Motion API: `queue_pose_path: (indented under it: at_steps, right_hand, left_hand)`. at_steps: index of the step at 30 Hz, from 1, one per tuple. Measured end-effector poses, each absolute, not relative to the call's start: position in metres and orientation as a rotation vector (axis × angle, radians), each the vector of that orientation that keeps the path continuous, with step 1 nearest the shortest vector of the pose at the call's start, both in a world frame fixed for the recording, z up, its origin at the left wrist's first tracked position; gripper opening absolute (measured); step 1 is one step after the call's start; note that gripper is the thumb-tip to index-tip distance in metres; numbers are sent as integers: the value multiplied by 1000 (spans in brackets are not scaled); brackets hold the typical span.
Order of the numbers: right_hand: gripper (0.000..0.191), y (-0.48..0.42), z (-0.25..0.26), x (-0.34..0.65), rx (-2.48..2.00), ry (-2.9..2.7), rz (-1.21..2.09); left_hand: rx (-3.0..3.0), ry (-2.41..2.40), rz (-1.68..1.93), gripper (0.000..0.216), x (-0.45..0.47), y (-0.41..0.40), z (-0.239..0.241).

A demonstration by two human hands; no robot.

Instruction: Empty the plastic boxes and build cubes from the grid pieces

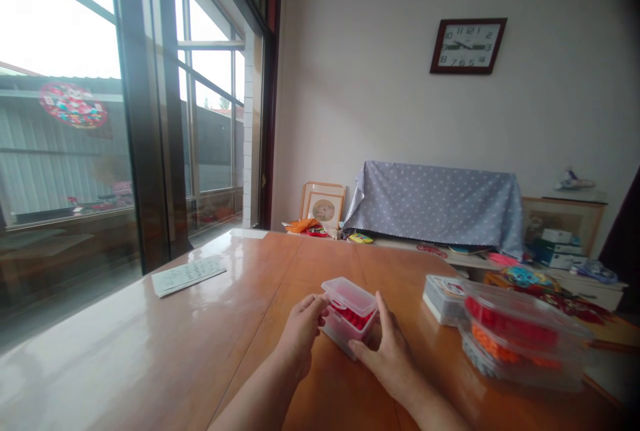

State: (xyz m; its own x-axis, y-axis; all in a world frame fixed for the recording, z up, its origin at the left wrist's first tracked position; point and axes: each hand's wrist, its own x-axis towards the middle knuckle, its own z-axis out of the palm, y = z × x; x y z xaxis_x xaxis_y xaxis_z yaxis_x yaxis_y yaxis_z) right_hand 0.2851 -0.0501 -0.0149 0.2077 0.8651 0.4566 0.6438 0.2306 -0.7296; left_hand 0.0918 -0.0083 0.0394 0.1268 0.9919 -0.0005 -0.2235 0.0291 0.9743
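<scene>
A small clear plastic box (341, 337) sits on the table in front of me, its hinged lid (350, 293) partly raised. Through the gap, red ridged pieces (358, 317) show inside; their exact kind I cannot make out. At the box's left, my left hand (303, 327) has its fingers closed in a pinch at the edge of the lid. My right hand (389, 351) grips the box from the right, thumb on the near side and fingers along the far right side.
On the right stand larger clear containers (520, 337) with red, orange and grey contents, beside a white-lidded box (444, 297). Written paper sheets (190, 275) lie on the wooden table (240, 364) to the left. A cloth-covered object (435, 207) is by the far wall.
</scene>
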Motion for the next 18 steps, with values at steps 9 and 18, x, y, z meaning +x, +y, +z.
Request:
queue_pose_path:
  at_steps: [9, 18]
  right_hand:
    - [92, -45, -11, 288, -1358, -1108, 674]
    - [65, -46, 3, 277, -1277, -1041, 848]
  left_hand:
    - [1473, 975, 1359, 29, 88, 11, 28]
    - [1650, 807, 1253, 34, 90, 11, 37]
